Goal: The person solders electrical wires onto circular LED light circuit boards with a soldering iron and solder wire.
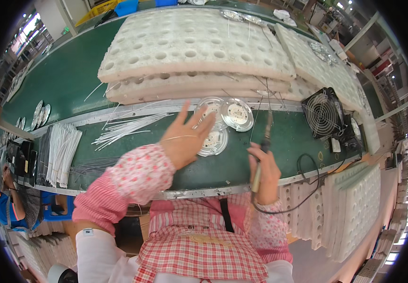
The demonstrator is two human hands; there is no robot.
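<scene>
My left hand (185,139) is open, fingers spread over a small group of round, silvery LED light discs. One disc (238,114) lies just right of my fingertips, overlapping its neighbours. Another disc (215,142) is partly covered by my fingers, and a third disc (208,103) lies behind them. A thin pale strand crosses the back of this hand; I cannot tell what it is. My right hand (265,170) is closed around a soldering iron (257,179), its tip pointing up and away, right of the discs. A black cord (291,209) trails from its handle.
Loose white wires (128,129) lie left of my left hand, with a white wire bundle (64,153) and dark wires (92,166) farther left. Thick white foam boards with holes (190,54) stand behind. A black fan (323,114) stands right. Another person (15,205) sits far left.
</scene>
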